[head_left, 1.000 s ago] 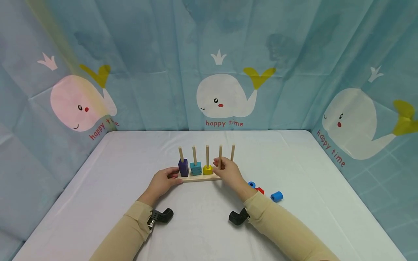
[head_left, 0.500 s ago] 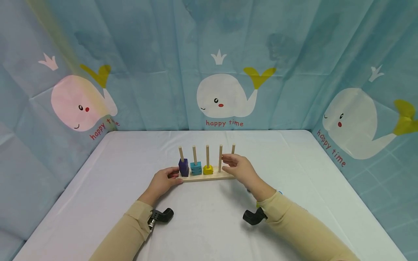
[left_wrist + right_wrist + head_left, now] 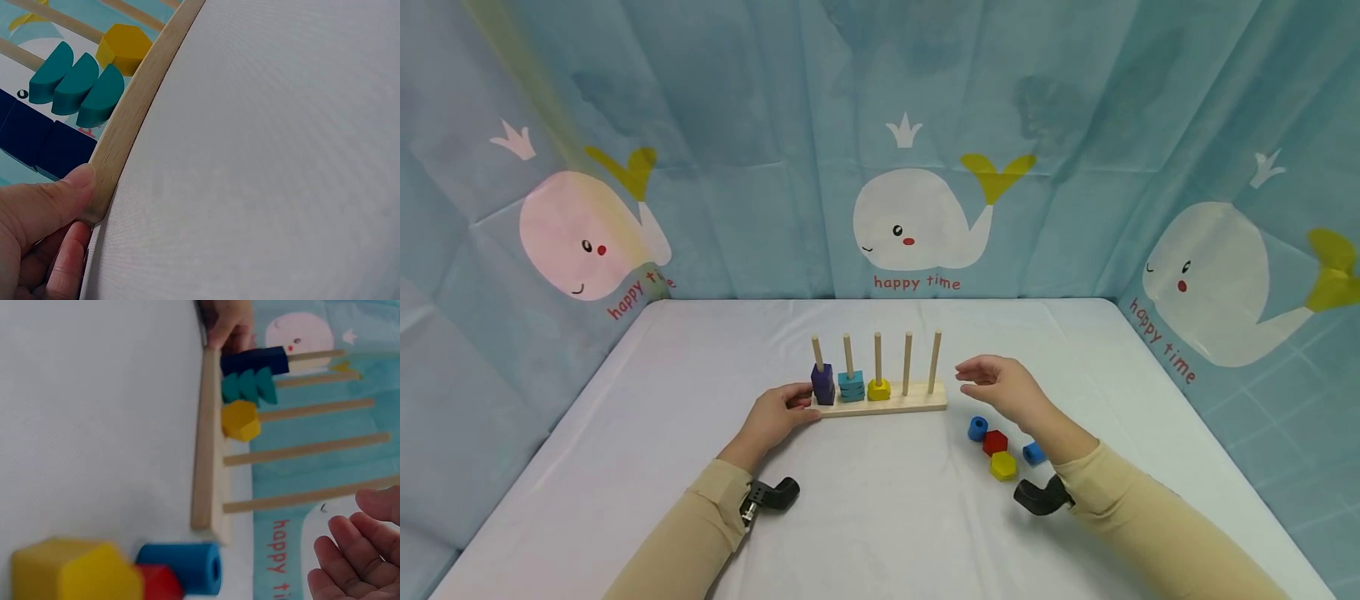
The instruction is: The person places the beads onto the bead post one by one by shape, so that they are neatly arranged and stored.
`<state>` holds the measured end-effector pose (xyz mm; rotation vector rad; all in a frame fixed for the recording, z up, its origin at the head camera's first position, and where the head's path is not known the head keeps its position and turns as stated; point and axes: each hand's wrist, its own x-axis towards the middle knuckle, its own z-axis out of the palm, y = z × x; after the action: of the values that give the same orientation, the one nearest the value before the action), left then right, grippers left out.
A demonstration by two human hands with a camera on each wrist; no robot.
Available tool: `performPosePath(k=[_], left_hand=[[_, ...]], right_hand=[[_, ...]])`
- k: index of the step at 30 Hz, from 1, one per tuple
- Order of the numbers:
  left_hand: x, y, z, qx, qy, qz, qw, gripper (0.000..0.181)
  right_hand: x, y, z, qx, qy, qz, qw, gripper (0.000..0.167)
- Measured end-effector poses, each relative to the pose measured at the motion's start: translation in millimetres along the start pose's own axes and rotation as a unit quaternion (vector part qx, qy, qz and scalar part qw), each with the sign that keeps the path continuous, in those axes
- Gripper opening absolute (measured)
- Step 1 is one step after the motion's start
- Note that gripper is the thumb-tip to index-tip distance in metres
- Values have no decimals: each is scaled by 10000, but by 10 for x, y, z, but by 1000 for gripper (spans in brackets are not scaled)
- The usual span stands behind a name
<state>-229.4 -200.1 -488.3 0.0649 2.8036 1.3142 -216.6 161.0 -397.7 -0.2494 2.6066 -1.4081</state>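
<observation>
A wooden base (image 3: 917, 402) with five upright pegs stands mid-table. Its leftmost peg carries dark blue-purple blocks (image 3: 823, 385), the second teal pieces (image 3: 852, 387), the third a yellow block (image 3: 878, 389); the two right pegs are bare. The left hand (image 3: 775, 421) grips the base's left end, its thumb on the front edge in the left wrist view (image 3: 50, 212). Beyond the right end, the right hand (image 3: 1007, 390) hovers with nothing in it, fingers relaxed, above and behind loose blocks: a blue one (image 3: 977, 428), a red one (image 3: 996, 442) and a yellow one (image 3: 1003, 466).
Another blue block (image 3: 1033, 453) lies by the right forearm, partly behind it. Black wrist cameras (image 3: 1043, 497) sit at both cuffs. A pale blue curtain (image 3: 760, 225) with printed whales surrounds the white table (image 3: 880, 517) at the back and sides.
The right hand has moved right, from beside the fourth peg to past the base's end, uncovering the loose blocks. The left hand has stayed on the base.
</observation>
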Motion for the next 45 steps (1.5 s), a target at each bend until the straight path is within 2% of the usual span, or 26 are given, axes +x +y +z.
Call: performPosePath(k=[4,11,25,38,45], left_hand=[[-1,0,1,-43,-18,-36,10000,58],[2,-11,10,-31,-4,62,10000,57],[-5,-1,3,47,44,28,10000,57],[-7,16,5,32,46,35,10000,55],[-9,24,2,-32,27,26,10000,56]], right_hand=[[-66,128,-51,-146,-137,263,9995,31],[-158,343,-92,-331,-316,474,9978,29],[-308,497,-126,-632,-626,999,9910,28],[-331,553,-166,-955,-958,810,9875,25],[-306,572,-152,-1198,-990,663,9856,19]])
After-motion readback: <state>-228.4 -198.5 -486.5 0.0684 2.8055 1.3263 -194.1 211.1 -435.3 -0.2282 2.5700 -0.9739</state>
